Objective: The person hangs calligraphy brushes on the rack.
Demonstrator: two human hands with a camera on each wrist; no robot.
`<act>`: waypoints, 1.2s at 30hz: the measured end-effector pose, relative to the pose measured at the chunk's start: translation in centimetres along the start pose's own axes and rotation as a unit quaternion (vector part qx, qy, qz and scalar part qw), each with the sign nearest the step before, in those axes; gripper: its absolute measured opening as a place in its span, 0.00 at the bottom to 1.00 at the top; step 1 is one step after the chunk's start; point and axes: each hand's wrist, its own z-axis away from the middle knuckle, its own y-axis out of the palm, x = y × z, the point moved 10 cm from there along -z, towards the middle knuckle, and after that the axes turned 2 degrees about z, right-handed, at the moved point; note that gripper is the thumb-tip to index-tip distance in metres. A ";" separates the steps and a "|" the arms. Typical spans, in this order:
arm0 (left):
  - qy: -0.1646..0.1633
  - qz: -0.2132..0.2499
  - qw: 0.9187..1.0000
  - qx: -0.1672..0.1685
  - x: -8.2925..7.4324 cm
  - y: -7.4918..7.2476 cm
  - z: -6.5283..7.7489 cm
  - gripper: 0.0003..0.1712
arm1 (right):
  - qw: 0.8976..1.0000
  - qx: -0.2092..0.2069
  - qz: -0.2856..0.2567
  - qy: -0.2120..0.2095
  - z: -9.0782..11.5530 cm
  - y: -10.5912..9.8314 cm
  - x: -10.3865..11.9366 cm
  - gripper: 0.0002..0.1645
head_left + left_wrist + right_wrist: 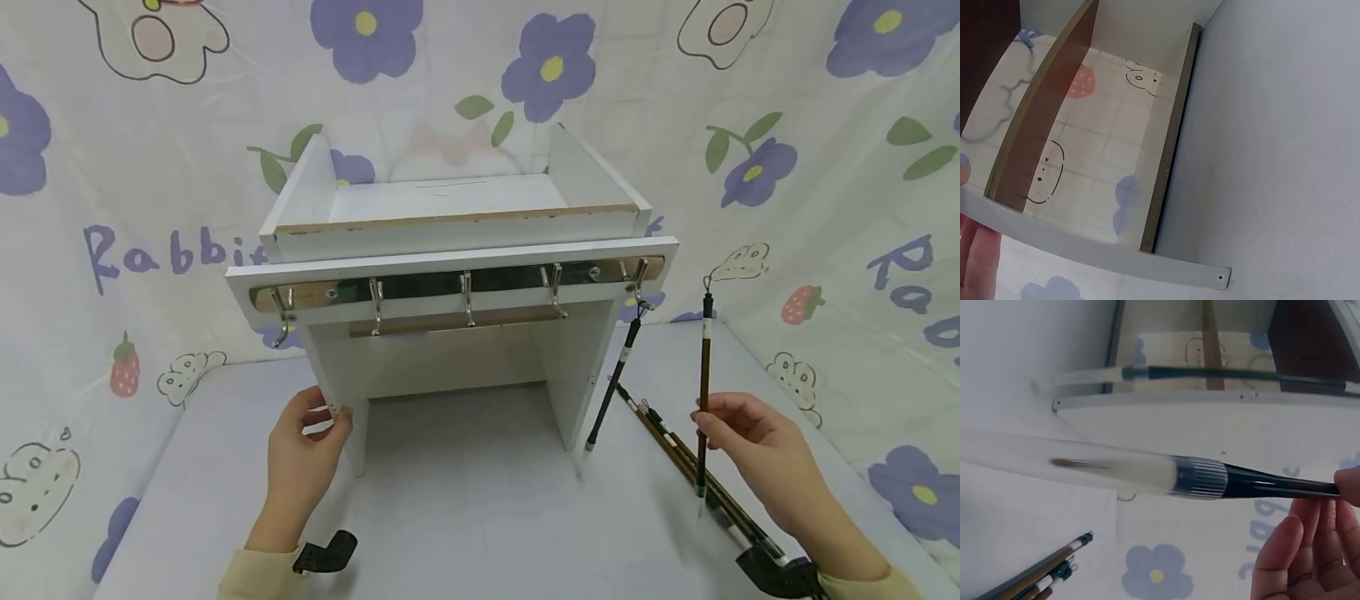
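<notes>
In the head view my right hand (765,460) pinches a calligraphy brush (705,358) by its lower handle, between thumb and fingers. The brush stands upright, its hanging loop on top. A clear cap (1116,465) covers the bristles at its lower end. My left hand (303,467) grips the edge of the left side panel of a white shelf (450,252), thumb on one face and fingers on the other. Across the shelf's front runs a metal hook rail (427,287) with several hooks. From the rightmost hook hangs another brush (617,379), slightly slanted.
Several more brushes (684,454) lie in a bundle on the white tabletop (480,525), right of the shelf and below my right hand. A patterned cloth (450,67) with purple flowers rises behind. Black wrist devices (327,553) sit at both sleeves.
</notes>
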 end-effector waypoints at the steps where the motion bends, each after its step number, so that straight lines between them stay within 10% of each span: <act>1: 0.001 0.001 1.000 0.000 0.0 0.0 0.0 0.17 | 1.000 -0.004 -0.001 -0.003 0.1 0.0 0.3 0.18; 19: 0.013 0.001 1.000 -0.004 -0.3 0.0 0.0 0.17 | 0.980 -0.022 -0.148 -0.129 1.1 0.7 5.2 0.12; 36: 0.009 0.010 1.000 -0.007 -0.3 -0.1 0.0 0.17 | 0.977 -0.006 -0.024 -0.213 2.1 3.0 9.0 0.17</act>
